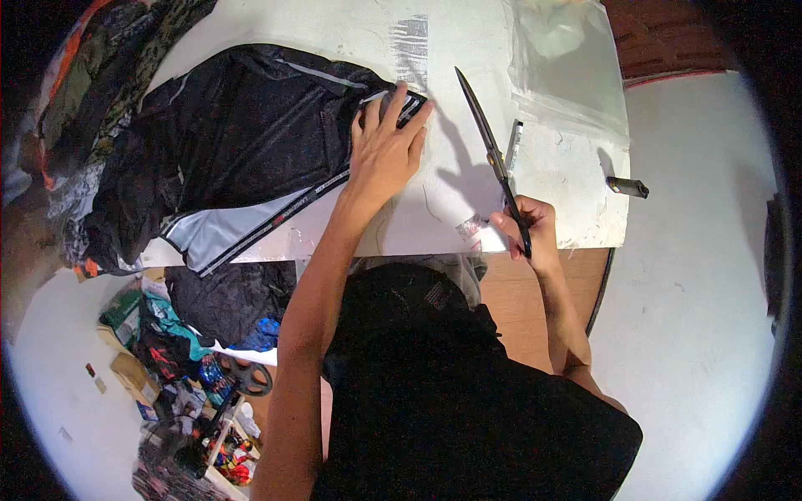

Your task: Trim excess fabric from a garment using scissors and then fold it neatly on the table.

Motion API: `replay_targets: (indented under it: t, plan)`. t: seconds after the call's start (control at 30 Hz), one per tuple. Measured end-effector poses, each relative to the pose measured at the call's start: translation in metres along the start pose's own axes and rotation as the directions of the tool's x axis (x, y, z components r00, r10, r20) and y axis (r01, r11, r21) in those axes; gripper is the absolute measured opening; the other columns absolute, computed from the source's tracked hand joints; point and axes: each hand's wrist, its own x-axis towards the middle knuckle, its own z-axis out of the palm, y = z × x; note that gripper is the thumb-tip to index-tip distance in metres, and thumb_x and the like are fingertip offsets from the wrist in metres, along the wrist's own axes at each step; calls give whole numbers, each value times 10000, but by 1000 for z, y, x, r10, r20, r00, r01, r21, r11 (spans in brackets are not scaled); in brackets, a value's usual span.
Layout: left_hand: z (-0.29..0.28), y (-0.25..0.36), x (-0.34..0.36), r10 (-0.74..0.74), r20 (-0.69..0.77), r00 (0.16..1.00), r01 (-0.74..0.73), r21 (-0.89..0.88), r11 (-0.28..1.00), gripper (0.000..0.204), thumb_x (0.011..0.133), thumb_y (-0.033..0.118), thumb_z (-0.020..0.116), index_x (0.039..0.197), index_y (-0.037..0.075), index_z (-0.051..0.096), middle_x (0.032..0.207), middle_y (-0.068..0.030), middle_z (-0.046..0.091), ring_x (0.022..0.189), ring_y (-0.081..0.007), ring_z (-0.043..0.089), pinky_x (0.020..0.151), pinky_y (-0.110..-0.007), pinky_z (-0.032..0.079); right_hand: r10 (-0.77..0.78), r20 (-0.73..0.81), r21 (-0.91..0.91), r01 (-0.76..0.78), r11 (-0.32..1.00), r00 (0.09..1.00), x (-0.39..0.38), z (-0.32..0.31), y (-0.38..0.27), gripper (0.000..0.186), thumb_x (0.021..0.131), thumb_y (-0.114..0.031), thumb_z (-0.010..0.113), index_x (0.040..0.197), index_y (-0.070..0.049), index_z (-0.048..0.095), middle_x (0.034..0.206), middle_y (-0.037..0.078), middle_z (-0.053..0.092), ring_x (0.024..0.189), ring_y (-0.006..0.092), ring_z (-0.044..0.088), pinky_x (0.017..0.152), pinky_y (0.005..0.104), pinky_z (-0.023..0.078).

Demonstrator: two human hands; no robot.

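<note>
A black garment (pixel 251 125) with white piping and a pale grey panel (pixel 221 224) lies spread over the left half of the white table. My left hand (pixel 386 146) rests on its right end with the fingers spread, pressing near a striped black-and-white edge. In my right hand (pixel 535 225) is a large pair of black scissors (pixel 499 163), held by the handles above the table. Their long blades look closed and point up and away, apart from the garment.
Clear plastic bags (pixel 568 67) lie at the table's far right. A small black object (pixel 626 187) and a slim white-and-black item (pixel 515 146) lie nearer. More clothing (pixel 125 67) is heaped at the far left. Below the table's left side are piled fabrics (pixel 225 301) and a box of colourful bits (pixel 236 455).
</note>
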Motion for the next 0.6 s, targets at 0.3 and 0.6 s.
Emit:
replay_targets:
  t: [0.3,0.6]
  plan:
    - [2,1,1,-63,-12,998,63,-41,997,427,857,256,539,1235,60,507,1362,-132,408,1195,-306,388,998,-499,237,-5,26,19,5,1000,1000,-2,0,0,325,755,-141,759,576,-36,509,475,-27,458,327,34,396,291,192,264]
    - [-1,3,2,-38,1,999,38,-15,999,420,854,238,524,1263,142,507,1365,-120,391,1199,-308,380,1009,-499,242,5,47,20,-6,1000,999,-4,-1,0,321,759,-143,755,579,-35,512,461,-27,453,324,38,398,289,195,279]
